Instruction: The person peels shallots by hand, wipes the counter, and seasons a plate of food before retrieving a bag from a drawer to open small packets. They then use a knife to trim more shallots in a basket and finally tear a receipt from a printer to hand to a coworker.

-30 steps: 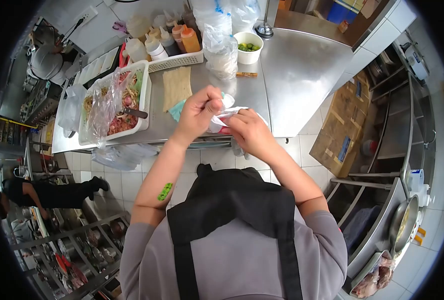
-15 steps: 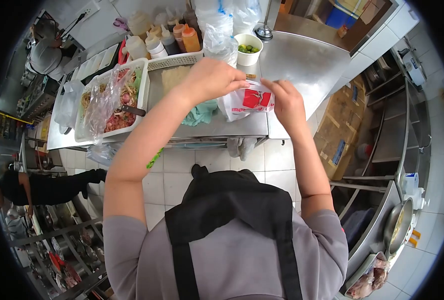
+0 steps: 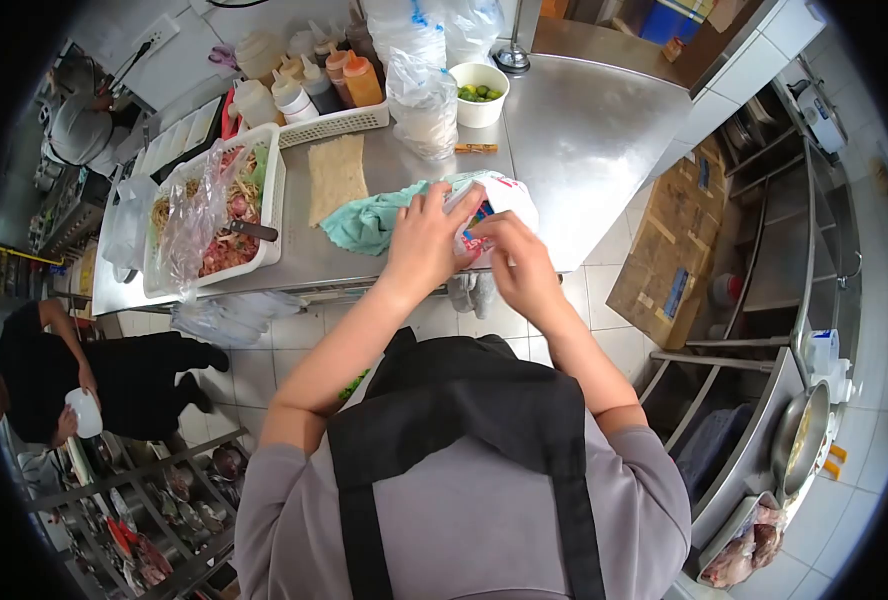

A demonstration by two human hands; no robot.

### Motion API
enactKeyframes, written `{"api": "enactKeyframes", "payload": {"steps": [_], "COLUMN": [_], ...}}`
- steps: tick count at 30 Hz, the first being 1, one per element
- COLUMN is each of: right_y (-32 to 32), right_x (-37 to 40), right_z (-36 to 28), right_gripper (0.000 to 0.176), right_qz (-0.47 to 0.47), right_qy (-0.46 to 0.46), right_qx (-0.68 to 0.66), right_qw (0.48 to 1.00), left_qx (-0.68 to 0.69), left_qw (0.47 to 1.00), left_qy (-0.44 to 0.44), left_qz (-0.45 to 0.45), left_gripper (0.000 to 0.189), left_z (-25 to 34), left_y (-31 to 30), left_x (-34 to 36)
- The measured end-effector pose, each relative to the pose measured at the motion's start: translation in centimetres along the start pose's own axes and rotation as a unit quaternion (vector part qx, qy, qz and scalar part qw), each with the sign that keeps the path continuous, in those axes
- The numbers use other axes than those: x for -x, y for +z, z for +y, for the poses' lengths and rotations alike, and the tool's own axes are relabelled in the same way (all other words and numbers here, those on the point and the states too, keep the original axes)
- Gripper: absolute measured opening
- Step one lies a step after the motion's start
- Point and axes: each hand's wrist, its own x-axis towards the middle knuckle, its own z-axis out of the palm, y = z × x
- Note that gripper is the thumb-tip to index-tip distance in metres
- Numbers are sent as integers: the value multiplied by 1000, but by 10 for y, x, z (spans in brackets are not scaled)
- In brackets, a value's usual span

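Observation:
At the counter's front edge, my left hand [image 3: 427, 238] is closed around a small colourful packet [image 3: 481, 212] in blue and red with a pale edge; its exact kind cannot be made out. My right hand [image 3: 526, 262] has bent fingers, and its fingertips pinch at the packet's near end, where a bit of blue shows. A white plastic bag with red print [image 3: 517, 200] lies bunched behind and under both hands. Beside my left hand is a crumpled teal cloth [image 3: 369, 222], partly covered by that hand. A folded beige cloth [image 3: 336, 178] lies farther left.
A white basket [image 3: 276, 205] holds food, a plastic bag and a dark-handled knife [image 3: 251, 230]. Behind stand sauce bottles [image 3: 362, 82], stacked bagged containers [image 3: 422, 105], a white tub of green fruit [image 3: 481, 97] and a call bell [image 3: 512, 60]. Another person [image 3: 114, 370] is at left.
Both hands have drawn nearer my body with the bag, which was held up with its print showing and is now bunched. The blue-and-red packet now shows. The person at left now holds a white dish.

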Motion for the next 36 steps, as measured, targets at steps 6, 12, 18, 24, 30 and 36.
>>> {"api": "enactKeyframes", "payload": {"steps": [6,12,18,24,30,36], "right_y": [30,46,27,12,14,14], "right_x": [-11,-17,-25,-26,-25,-18], "right_z": [64,76,68,65,61,83], "right_gripper": [38,47,35,26,18,24], "right_qz": [-156,-75,-72,-30,11,42], "right_qy": [188,43,69,-16,-17,18], "right_qx": [331,353,344,330,274,146], "right_qw": [912,932,934,944,962,988], "left_qx": [97,47,20,130,0,-23], "left_qw": [989,997,995,987,987,967], "left_qy": [-50,-51,-73,79,159,249], "left_qz": [-103,-44,-63,49,24,39], "left_gripper": [57,55,57,27,11,8], "left_z": [-21,-26,-33,-31,-36,-43], "left_y": [5,10,0,-17,18,35], "left_x": [17,23,17,-8,-31,-39]}}
